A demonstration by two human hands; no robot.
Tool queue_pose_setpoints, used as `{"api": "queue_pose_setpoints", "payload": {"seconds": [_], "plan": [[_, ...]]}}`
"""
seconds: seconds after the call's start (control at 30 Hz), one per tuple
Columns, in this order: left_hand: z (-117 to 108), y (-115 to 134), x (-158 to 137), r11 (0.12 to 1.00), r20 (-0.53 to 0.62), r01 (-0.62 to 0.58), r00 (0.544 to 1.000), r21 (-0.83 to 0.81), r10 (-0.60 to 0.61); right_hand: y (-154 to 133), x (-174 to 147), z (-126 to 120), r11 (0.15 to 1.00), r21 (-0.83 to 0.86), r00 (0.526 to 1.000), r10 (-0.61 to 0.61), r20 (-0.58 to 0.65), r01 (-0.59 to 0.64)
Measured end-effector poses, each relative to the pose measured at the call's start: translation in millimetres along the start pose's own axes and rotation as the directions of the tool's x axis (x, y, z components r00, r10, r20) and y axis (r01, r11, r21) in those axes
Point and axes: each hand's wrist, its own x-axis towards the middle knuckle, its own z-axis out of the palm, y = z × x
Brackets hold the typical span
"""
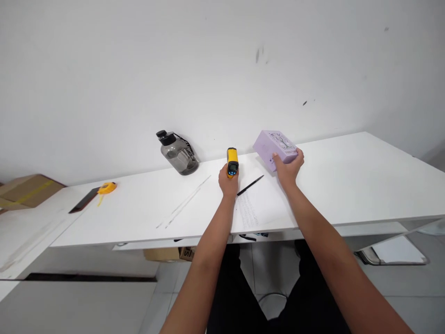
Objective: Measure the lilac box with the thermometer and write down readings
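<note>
My left hand (228,182) is wrapped round the grip of a yellow and black infrared thermometer (232,162), its small screen and blue buttons facing me. To the right, my right hand (289,169) grips a light purple box (269,149) with a printed top, thumb on the near side and fingers round the right edge. The box is tilted near the back of the table. Between my forearms lies a sheet of paper (267,204) with handwriting on its left part. A black pen (251,184) rests across the paper's upper left, close to my left wrist.
A grey see-through water bottle (179,155) with a black cap stands against the wall. Farther left on the white table (139,208) are a yellow tape measure (107,188), a dark flat piece (84,200) and a cardboard box (29,191). An open shelf (274,235) runs under the tabletop.
</note>
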Motion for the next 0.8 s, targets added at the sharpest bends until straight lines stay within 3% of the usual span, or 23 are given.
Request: {"api": "queue_pose_setpoints", "payload": {"seconds": [0.1, 0.2, 0.4, 0.6, 0.8], "plan": [[1, -1, 0, 0.996, 0.097, -0.07, 0.993, 0.057, 0.064, 1, 1, 2, 0.997, 0.074, 1.0, 0.015, -0.012, -0.014], [2, 2, -2, 0.996, 0.132, -0.09, 0.987, 0.01, 0.088, 2, 4, 4, 0.964, 0.234, 0.992, 0.122, 0.021, -0.123], [-2, 16, -10, 0.99, 0.165, 0.013, 0.986, -0.143, 0.011, 0, 8, 11, 0.739, 0.506, 0.895, 0.384, 0.227, -0.445], [-5, 27, -21, 0.964, 0.267, 0.083, 0.964, -0.253, -0.013, -10, 0, 12, 0.535, 0.589, 0.795, 0.394, 0.461, -0.606], [2, 35, -27, 0.877, 0.349, 0.262, 0.93, -0.403, -0.117, -18, -10, 12, 0.488, 0.57, 0.749, 0.383, 0.541, -0.661]]}}
